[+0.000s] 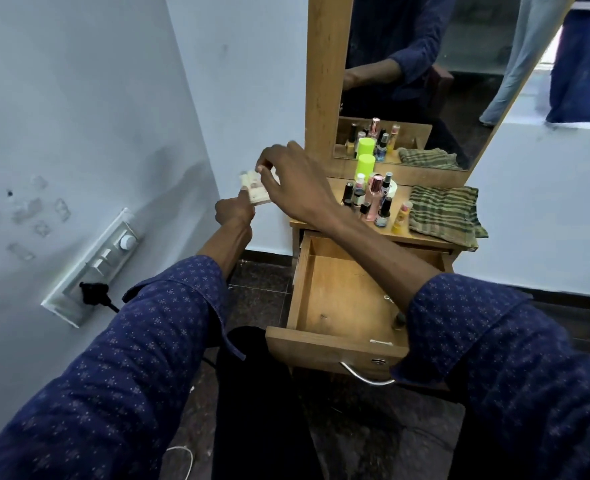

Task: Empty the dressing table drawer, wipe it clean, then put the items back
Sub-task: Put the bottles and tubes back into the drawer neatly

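**Two hands are being held on one small pack, left of the table**

Two hands are being kept together in the air, left of the dressing table and above the floor. The pack (256, 191), a small pale blurred object whose kind cannot be told, is being gripped from below by the left hand (235, 211), whose fingers are curled under its lower end. It is being pinched at its upper end by the right hand (291, 178), whose fingertips (261, 167) are pressed together on it while the rest of the hand is arched over it. The pack's long axis is being held tilted, from upper left down to lower right.

The right forearm is being stretched across the open drawer (335, 296), which lies below and to the right of both hands. The tabletop (421, 235) is lying to the right of the pack, nearer the right hand. The bottles (373, 199) are being kept there in a cluster, with the cloth (446, 213) just beside them.

In the drawer, only a few small things (395, 320) are being left near its front right corner; emptying is judged nearly done. The pack would next have to be carried rightward to the tabletop.
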### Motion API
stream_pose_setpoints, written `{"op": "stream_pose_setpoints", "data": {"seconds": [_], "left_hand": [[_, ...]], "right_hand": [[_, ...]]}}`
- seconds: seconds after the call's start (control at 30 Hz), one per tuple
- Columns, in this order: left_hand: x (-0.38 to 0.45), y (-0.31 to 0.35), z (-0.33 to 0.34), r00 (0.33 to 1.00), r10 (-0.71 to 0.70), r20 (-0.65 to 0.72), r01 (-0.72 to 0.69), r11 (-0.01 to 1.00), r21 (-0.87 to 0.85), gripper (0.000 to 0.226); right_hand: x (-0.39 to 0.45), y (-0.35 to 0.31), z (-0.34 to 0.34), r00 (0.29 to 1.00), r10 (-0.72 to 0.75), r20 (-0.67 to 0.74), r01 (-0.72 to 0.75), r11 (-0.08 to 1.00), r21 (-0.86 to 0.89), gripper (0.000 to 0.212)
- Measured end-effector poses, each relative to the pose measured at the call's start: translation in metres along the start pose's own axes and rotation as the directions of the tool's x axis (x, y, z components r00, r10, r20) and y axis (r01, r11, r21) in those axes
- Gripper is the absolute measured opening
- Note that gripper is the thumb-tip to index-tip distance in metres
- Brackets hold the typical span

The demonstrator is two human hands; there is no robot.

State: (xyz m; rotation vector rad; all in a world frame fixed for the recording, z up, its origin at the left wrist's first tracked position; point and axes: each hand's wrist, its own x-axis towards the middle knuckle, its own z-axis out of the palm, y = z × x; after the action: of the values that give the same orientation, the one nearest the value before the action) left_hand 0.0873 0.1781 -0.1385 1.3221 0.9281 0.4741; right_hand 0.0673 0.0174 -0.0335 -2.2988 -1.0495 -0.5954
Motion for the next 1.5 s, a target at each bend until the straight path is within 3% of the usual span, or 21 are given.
{"op": "stream_pose_setpoints", "data": {"seconds": [0.1, 0.23, 0.47, 0.63, 0.83, 0.93, 1.03, 1.2, 1.4, 1.5], "left_hand": [[-0.009, -0.005, -0.023, 0.999, 0.012, -0.039, -0.012, 1.0, -0.013, 0.027], [-0.026, -0.017, -0.054, 0.998, 0.023, -0.065, -0.022, 1.0, 0.021, 0.023], [-0.069, -0.057, -0.086, 0.992, 0.078, 0.102, -0.077, 0.997, -0.013, 0.023], [-0.095, -0.074, -0.082, 0.962, 0.116, 0.246, -0.144, 0.985, 0.1, 0.028], [-0.119, -0.078, -0.066, 0.902, 0.181, 0.392, -0.297, 0.918, 0.261, 0.035], [-0.132, -0.076, -0.053, 0.862, 0.21, 0.461, -0.387, 0.86, 0.333, 0.041], [-0.143, -0.076, -0.037, 0.813, 0.266, 0.518, -0.518, 0.738, 0.433, 0.025], [-0.154, -0.081, -0.023, 0.723, 0.365, 0.587, -0.675, 0.558, 0.483, 0.024], [-0.155, -0.093, -0.02, 0.641, 0.384, 0.664, -0.766, 0.271, 0.583, 0.039], [-0.158, -0.093, -0.019, 0.642, 0.356, 0.679, -0.756, 0.148, 0.638, 0.048]], "right_hand": [[-0.028, -0.01, 0.008, 0.995, 0.096, 0.015, -0.097, 0.985, 0.143, 0.018], [-0.066, -0.007, 0.021, 0.971, 0.209, 0.113, -0.225, 0.962, 0.153, 0.021], [-0.122, 0.01, 0.018, 0.837, 0.476, 0.27, -0.539, 0.801, 0.26, 0.023], [-0.152, 0.017, 0.006, 0.723, 0.538, 0.434, -0.686, 0.482, 0.545, 0.035], [-0.19, 0.032, 0.002, 0.567, 0.674, 0.474, -0.723, 0.131, 0.678, 0.013], [-0.207, 0.041, 0.003, 0.514, 0.73, 0.452, -0.696, 0.046, 0.717, 0.009], [-0.216, 0.044, 0.003, 0.457, 0.8, 0.389, -0.686, 0.039, 0.726, 0.008], [-0.22, 0.048, 0.001, 0.425, 0.869, 0.252, -0.734, 0.169, 0.658, 0.012], [-0.216, 0.057, 0.012, 0.358, 0.899, 0.25, -0.822, 0.176, 0.542, 0.027], [-0.209, 0.062, 0.023, 0.375, 0.905, 0.202, -0.849, 0.247, 0.468, 0.037]]}}
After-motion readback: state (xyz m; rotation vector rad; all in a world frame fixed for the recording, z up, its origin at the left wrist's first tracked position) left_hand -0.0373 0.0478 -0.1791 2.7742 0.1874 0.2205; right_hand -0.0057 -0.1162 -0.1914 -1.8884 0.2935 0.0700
